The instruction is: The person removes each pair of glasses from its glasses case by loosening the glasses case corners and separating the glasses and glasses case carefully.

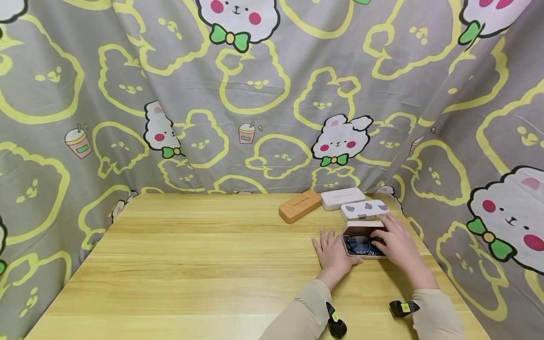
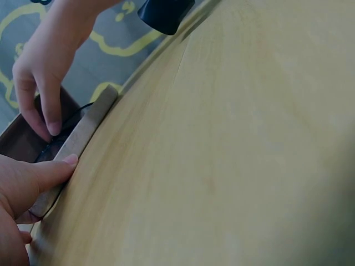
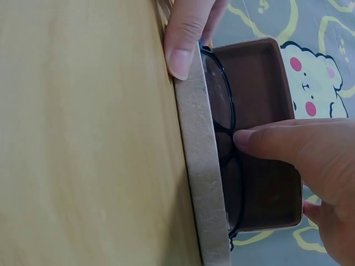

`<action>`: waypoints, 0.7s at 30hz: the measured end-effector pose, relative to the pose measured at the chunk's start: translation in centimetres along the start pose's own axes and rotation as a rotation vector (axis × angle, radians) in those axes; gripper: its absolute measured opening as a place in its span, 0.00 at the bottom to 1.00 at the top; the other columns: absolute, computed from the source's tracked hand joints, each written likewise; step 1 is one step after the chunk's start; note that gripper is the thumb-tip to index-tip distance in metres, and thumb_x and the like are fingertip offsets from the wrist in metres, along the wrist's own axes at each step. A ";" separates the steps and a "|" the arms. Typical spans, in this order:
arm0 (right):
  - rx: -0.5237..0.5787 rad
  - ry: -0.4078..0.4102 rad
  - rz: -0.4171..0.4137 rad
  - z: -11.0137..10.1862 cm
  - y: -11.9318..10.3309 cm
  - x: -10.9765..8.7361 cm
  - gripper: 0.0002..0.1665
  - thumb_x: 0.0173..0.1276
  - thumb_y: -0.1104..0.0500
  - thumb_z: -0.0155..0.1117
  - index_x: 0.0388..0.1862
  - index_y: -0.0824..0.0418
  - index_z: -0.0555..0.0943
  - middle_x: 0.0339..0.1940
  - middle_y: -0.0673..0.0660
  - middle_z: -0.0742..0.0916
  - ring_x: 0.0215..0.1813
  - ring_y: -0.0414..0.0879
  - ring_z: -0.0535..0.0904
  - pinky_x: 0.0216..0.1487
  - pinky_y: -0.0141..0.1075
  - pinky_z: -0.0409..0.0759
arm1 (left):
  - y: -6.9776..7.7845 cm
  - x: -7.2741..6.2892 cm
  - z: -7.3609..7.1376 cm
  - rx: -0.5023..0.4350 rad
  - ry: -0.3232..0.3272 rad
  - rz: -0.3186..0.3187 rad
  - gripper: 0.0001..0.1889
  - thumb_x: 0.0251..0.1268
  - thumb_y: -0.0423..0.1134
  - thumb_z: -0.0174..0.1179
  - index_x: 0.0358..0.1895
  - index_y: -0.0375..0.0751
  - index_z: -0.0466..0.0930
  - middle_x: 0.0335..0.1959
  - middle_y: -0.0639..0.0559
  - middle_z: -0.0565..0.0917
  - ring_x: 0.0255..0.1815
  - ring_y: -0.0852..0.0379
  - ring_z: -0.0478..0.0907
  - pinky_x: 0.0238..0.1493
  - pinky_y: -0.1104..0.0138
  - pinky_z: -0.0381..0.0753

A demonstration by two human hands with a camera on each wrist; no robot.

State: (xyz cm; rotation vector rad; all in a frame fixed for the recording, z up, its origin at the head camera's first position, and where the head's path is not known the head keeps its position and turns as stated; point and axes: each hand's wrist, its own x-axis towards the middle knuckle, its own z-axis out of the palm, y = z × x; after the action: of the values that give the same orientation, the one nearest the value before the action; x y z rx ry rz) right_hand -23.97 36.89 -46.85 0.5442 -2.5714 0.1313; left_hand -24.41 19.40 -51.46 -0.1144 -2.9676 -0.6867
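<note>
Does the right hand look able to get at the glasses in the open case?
Very likely yes: the lid is raised, leaving the case open, and the thumb of the right hand appears to touch the glasses near the bridge.

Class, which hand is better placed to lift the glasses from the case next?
Probably the right hand: its thumb touches the bridge of the glasses, while the left hand touches the front of the case.

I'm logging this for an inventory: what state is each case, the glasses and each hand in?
Nearest case: open
Black-framed glasses: inside the nearest case; whether folded, unclear
Orange case: closed
White case: closed
Patterned case: closed
Left hand: thumb touching the nearest case's front
Right hand: pinching the glasses near the bridge
</note>
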 end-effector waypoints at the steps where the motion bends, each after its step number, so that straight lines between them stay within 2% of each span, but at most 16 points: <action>1: 0.001 -0.006 0.009 0.0 0.0 0.0 0.11 0.46 0.61 0.79 0.29 0.58 0.85 0.60 0.71 0.78 0.68 0.71 0.65 0.66 0.64 0.62 | 0.0 0.0 0.0 0.000 0.001 0.001 0.50 0.34 0.73 0.70 0.70 0.69 0.65 0.70 0.58 0.70 0.80 0.48 0.52 0.76 0.42 0.49; 10: -0.009 -0.026 0.039 0.5 -0.1 -0.1 0.09 0.48 0.63 0.77 0.28 0.58 0.85 0.62 0.71 0.76 0.69 0.71 0.63 0.67 0.66 0.60 | -0.1 -0.2 0.0 -0.011 0.011 0.006 0.50 0.34 0.72 0.71 0.70 0.69 0.65 0.70 0.58 0.70 0.79 0.48 0.53 0.76 0.43 0.50; 16: -0.001 -0.006 0.051 0.8 -0.1 -0.2 0.11 0.46 0.63 0.78 0.26 0.57 0.83 0.62 0.71 0.76 0.69 0.71 0.63 0.66 0.67 0.60 | 0.0 -0.3 0.0 -0.014 0.005 0.004 0.51 0.35 0.72 0.70 0.71 0.75 0.60 0.70 0.58 0.70 0.79 0.48 0.53 0.76 0.42 0.50; 21: 0.000 0.001 0.061 0.8 -0.2 -0.1 0.12 0.45 0.64 0.79 0.25 0.56 0.82 0.62 0.72 0.76 0.69 0.71 0.63 0.67 0.67 0.59 | 0.0 -0.2 -0.1 -0.002 0.009 0.007 0.50 0.35 0.72 0.70 0.70 0.70 0.64 0.70 0.58 0.70 0.79 0.48 0.53 0.76 0.43 0.50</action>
State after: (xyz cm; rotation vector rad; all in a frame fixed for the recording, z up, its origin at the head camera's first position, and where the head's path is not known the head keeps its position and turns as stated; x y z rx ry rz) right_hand -24.15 36.60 -47.57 0.4653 -2.5880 0.1522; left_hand -24.18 19.37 -51.41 -0.1213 -2.9562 -0.6878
